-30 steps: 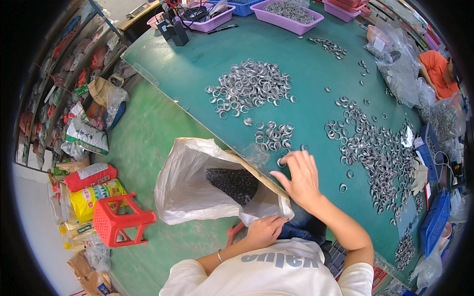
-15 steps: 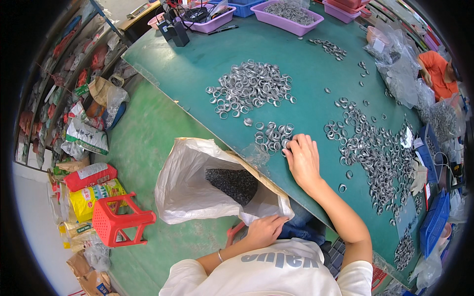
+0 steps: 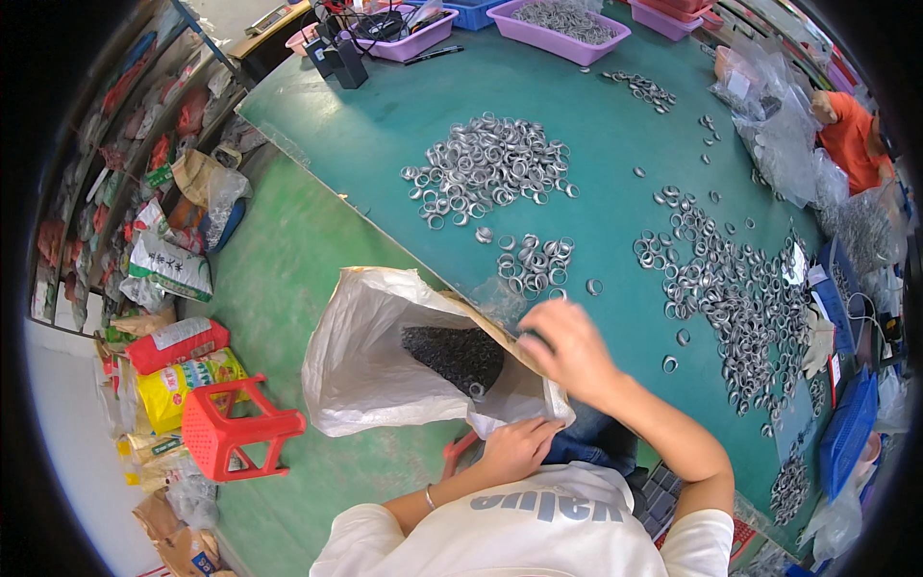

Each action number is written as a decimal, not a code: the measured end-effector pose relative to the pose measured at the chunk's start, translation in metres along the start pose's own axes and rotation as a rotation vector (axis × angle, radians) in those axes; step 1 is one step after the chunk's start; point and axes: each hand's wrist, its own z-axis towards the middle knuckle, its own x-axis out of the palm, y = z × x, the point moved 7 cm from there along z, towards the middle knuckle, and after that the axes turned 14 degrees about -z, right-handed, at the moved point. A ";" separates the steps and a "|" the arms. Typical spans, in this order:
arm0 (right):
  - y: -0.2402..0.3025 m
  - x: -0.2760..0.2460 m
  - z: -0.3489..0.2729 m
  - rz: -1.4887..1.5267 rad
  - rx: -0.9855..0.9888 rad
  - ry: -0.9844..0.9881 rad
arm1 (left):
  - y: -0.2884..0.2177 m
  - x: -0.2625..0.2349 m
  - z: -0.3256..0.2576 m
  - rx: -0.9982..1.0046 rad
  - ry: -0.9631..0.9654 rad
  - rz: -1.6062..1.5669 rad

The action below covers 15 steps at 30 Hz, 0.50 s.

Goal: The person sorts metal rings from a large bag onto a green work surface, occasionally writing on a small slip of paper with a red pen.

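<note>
One white woven sack (image 3: pixel 361 389), mouth open, beside the green table (image 3: pixel 611 207); my left hand (image 3: pixel 520 451) grips its near right rim. My right hand (image 3: pixel 569 351), blurred, fingers curled, near the sack's right rim; whether it holds anything I cannot tell. One small heap of silver metal rings (image 3: pixel 534 264), on the table beyond.

rings (image 3: pixel 478 159): shiny metal | sack (image 3: pixel 356 361): creased plastic | tabletop (image 3: pixel 596 125): smooth, faintly glossy | stool (image 3: pixel 207 433): smooth plastic

Ring pile (image 3: pixel 492 165) on table (image 3: pixel 615 135); sack (image 3: pixel 361 370) at table edge; stool (image 3: pixel 213 433) left of sack.
</note>
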 end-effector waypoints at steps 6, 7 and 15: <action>-0.077 -0.016 -0.012 -0.586 0.368 0.097 | 0.003 0.001 -0.001 -0.038 0.013 0.002; -0.076 -0.017 -0.012 -0.570 0.294 0.055 | 0.003 0.001 -0.001 -0.035 0.013 -0.004; -0.035 -0.002 0.005 -0.359 0.028 0.014 | 0.003 0.001 -0.001 -0.037 0.021 0.005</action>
